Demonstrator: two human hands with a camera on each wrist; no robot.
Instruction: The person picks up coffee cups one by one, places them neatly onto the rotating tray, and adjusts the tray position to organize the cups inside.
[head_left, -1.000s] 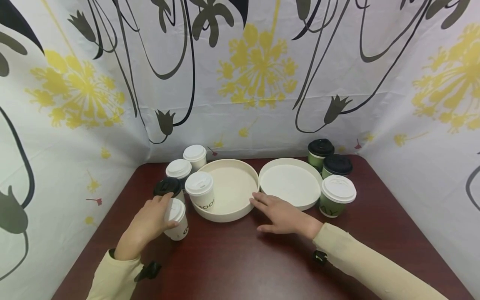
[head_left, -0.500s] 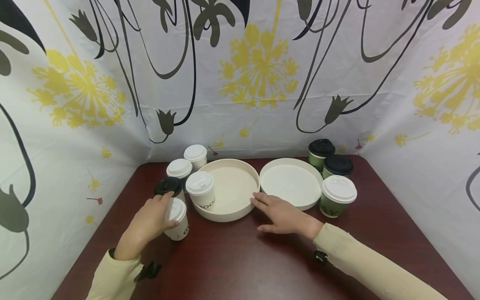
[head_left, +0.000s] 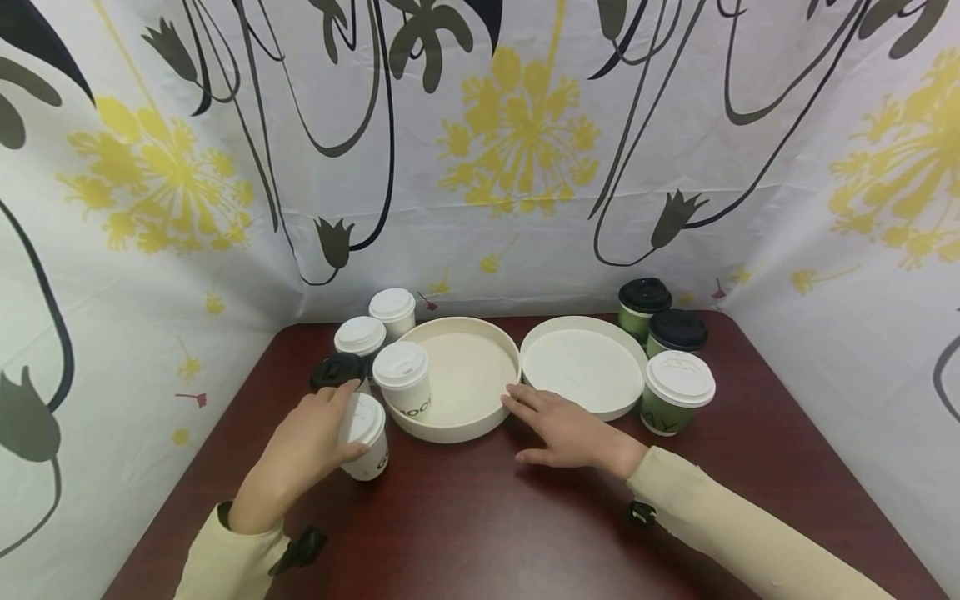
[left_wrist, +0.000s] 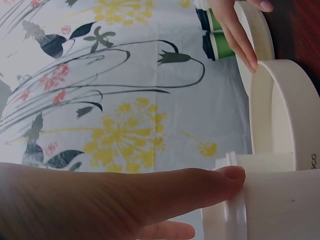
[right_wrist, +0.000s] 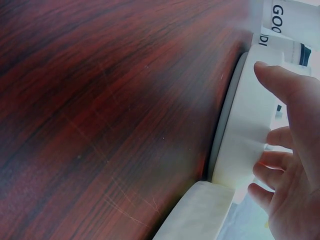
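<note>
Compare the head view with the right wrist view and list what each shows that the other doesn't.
Only the head view shows the left hand gripping a white-lidded cup at its lid, the white-lidded green cup and the two black-lidded green cups behind it.

Only the right wrist view shows the fine pale scratches on the tabletop.

Both show the right hand, the cream tray, the white tray, the dark red table and white cups with dark lettering.

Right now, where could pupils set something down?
Free: dark red table before the round cream tray, between left hand and right hand; inside the round white tray. Crowded: among lidded white paper cups left, green ones right.
</note>
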